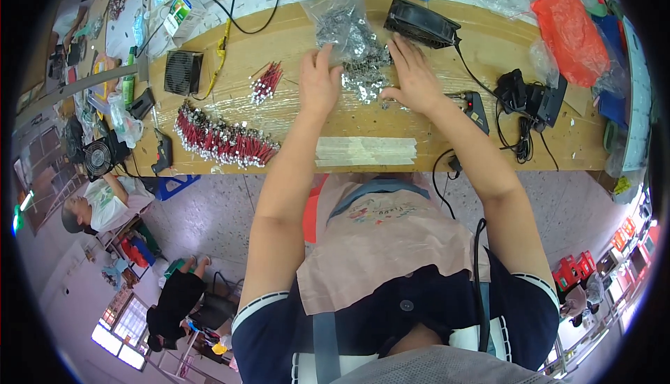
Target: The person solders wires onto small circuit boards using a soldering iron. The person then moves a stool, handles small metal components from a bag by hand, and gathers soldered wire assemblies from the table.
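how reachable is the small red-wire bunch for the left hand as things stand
Probably yes: the small red-wire bunch lies just left of the left hand, with nothing visible standing in the way across the tabletop.

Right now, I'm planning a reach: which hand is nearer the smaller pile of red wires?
Left. The left hand is just right of the smaller pile of red wires; the right hand is farther right, across the metal pieces.
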`<control>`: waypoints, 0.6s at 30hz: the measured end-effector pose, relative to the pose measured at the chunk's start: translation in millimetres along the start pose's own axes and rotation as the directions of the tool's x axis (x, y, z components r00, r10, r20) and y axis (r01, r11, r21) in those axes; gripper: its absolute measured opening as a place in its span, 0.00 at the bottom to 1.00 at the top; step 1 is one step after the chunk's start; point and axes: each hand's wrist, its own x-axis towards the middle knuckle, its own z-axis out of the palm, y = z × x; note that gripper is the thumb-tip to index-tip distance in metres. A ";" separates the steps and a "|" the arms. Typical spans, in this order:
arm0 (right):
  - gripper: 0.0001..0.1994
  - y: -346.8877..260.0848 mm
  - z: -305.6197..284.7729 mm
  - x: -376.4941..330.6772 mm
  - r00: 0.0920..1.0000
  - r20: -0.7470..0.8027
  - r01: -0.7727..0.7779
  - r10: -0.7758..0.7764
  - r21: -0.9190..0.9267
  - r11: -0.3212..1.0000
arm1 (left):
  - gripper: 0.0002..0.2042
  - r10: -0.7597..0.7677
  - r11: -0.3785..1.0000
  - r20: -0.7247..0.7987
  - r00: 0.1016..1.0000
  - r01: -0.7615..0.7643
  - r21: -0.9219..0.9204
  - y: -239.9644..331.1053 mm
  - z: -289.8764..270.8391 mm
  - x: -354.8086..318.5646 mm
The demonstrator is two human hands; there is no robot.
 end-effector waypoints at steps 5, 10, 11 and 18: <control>0.53 -12.0 27.2 -12.7 0.992 -0.118 -0.022 0.034 0.102 0.995 | 0.14 -0.062 0.990 -0.040 0.997 0.056 -0.130 -8.4 18.9 7.7; 0.49 -42.7 42.0 -18.8 0.988 -0.157 0.010 0.000 0.063 0.998 | 0.10 -0.117 0.978 -0.110 0.987 0.095 -0.185 9.0 7.8 16.5; 0.47 -43.6 41.6 -14.6 0.989 -0.145 0.004 -0.004 -0.002 1.000 | 0.08 -0.162 0.966 -0.090 0.983 0.139 -0.216 13.4 7.2 20.1; 0.33 -55.7 60.2 12.8 0.967 -0.254 -0.036 -0.018 -0.205 0.978 | 0.04 0.085 0.993 -0.146 0.986 -0.095 -0.065 -14.5 47.8 1.5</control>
